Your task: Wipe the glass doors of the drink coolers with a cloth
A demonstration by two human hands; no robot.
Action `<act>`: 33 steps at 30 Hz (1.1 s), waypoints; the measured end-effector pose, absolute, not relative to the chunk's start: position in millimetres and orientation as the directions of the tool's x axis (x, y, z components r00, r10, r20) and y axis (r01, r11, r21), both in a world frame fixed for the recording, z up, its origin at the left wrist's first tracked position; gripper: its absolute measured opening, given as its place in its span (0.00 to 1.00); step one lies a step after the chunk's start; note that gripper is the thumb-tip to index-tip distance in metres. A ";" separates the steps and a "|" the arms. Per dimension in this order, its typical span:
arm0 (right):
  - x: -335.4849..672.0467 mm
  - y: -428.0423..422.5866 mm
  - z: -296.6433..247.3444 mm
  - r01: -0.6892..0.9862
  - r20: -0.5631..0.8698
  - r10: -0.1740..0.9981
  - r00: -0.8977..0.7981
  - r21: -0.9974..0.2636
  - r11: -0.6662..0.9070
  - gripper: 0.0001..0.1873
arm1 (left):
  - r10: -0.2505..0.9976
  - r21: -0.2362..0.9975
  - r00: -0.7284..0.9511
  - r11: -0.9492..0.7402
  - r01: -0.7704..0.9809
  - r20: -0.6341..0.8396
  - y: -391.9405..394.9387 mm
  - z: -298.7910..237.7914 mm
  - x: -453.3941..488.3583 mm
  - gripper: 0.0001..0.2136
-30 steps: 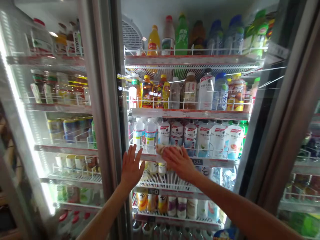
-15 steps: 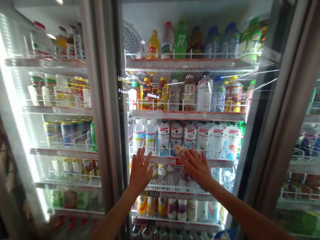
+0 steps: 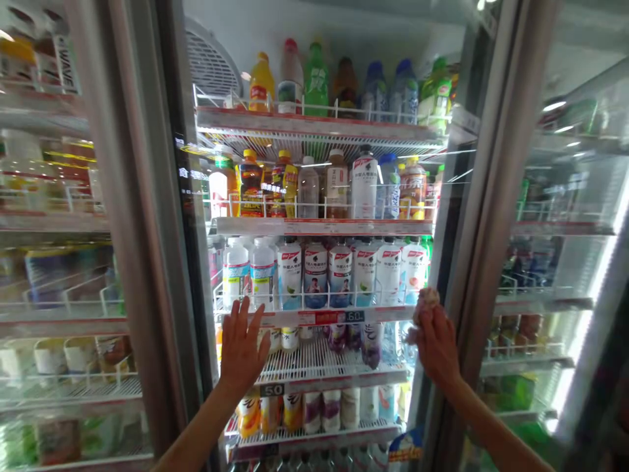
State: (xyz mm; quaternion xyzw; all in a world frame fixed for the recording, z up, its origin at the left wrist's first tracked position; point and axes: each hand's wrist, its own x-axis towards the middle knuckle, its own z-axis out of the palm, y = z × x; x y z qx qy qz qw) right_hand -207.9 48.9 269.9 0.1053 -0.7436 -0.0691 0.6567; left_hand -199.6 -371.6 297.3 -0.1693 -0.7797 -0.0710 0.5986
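Observation:
A glass door (image 3: 324, 387) of a drinks fridge fills the middle of the view. On its left part my left hand (image 3: 243, 344) lies flat, its fingers spread and nothing in it. Towards the right edge of the glass, beside the metal frame (image 3: 484, 216), my right hand (image 3: 439, 344) presses a crumpled, pale patterned cloth (image 3: 426, 303) against the pane. Part of the cloth is hidden under the fingers. Behind the glass, white-labelled bottles (image 3: 340, 272) stand in a row on the shelf between my hands.
More bottles (image 3: 316, 78) line the upper shelves, and cartons and bottles (image 3: 322, 410) stand lower down. Metal door frames (image 3: 132, 249) rise on both sides, with further fridge sections beyond. A blue-and-yellow sticker (image 3: 405, 446) is low on the right of the glass.
My right hand has slid the cloth to the right, from mid-pane to near the frame. My left hand stays flat on the glass. The view has turned somewhat to the right.

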 end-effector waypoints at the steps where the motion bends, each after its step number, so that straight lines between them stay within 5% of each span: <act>1: -202.6 47.0 252.1 -0.078 0.949 -0.282 -0.145 0.273 0.959 0.38 | 0.176 -0.089 -0.228 0.933 0.349 0.957 -370.6 297.0 -199.9 0.33; 4: -199.7 43.0 252.2 -0.071 0.953 -0.283 -0.109 0.277 0.958 0.35 | 0.158 -0.074 -0.218 0.933 0.351 0.963 -366.5 296.7 -200.8 0.33; 10: -229.6 8.1 359.8 -0.127 0.989 -0.149 0.012 0.149 0.981 0.34 | 0.122 -0.038 -0.247 0.947 0.319 0.961 -358.9 294.9 -196.8 0.33; 12: -228.2 -26.4 349.7 -0.231 0.966 -0.259 -0.025 0.246 0.941 0.32 | 0.128 -0.039 -0.291 0.955 0.293 0.948 -359.3 290.3 -192.1 0.32; 16: -211.2 -91.3 293.4 -0.554 0.683 -0.728 -0.057 0.585 0.592 0.26 | 0.161 -0.075 -0.411 0.973 0.218 0.897 -367.6 274.9 -179.2 0.29; 19: -213.4 -121.3 306.5 -0.656 0.599 -0.801 0.016 0.610 0.443 0.26 | 0.125 -0.059 -0.476 0.987 0.151 0.871 -379.4 263.5 -169.5 0.28; 23: -232.0 -160.4 379.7 -0.619 0.800 -0.599 -0.044 0.448 0.644 0.27 | -0.027 0.076 -0.524 0.995 0.072 0.851 -392.5 255.4 -155.1 0.28; 27: -230.8 -200.7 381.0 -0.750 0.755 -0.656 0.026 0.448 0.486 0.27 | -0.208 0.395 -0.599 0.897 0.199 0.773 -389.9 255.7 -136.7 0.25; 29: -221.2 -217.3 355.8 -0.853 0.752 -0.659 0.026 0.360 0.377 0.26 | -0.336 0.677 -0.679 0.662 0.323 0.653 -382.0 258.9 -129.5 0.24; 33: -200.8 -243.3 320.1 -0.955 0.871 -0.411 -0.270 -0.188 0.231 0.27 | -0.394 0.941 -0.873 -0.053 0.334 0.288 -358.8 273.1 -124.4 0.21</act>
